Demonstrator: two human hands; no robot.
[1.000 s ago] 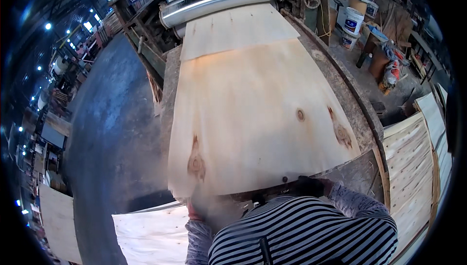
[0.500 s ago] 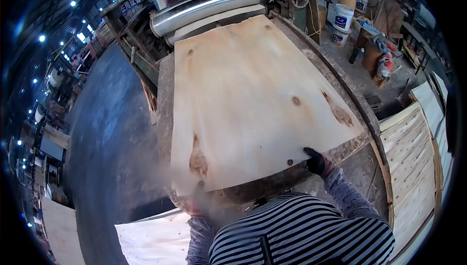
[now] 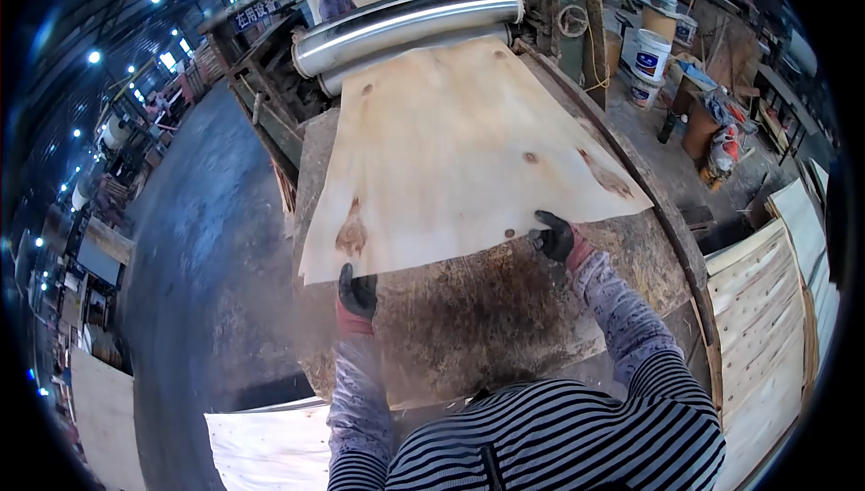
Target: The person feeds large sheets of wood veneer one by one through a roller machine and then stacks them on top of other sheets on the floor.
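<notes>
A large pale wood veneer sheet (image 3: 432, 158) with several brown knots lies on the worn worktable (image 3: 468, 320). Its far edge meets the shiny metal roller (image 3: 410, 24) of a machine. Both my hands wear dark gloves with reddish cuffs and grip the sheet's near edge. My left hand (image 3: 358, 293) is closed on that edge close to its left corner, below a long knot. Further right, my right hand (image 3: 557, 239) pinches the same edge beside a small dark knot. The fingers beneath the sheet are partly hidden.
Stacked veneer sheets (image 3: 761, 311) stand at the right, with another pale sheet (image 3: 270, 446) low on the left. A raised rail (image 3: 622, 171) borders the table's right side. White buckets (image 3: 651, 54) sit at the far right. Behind the roller, another person (image 3: 337, 2) is partly visible.
The veneer sheet has moved away from me, its far edge now at the roller. Both hands have gone forward with it, baring more of the table's near end.
</notes>
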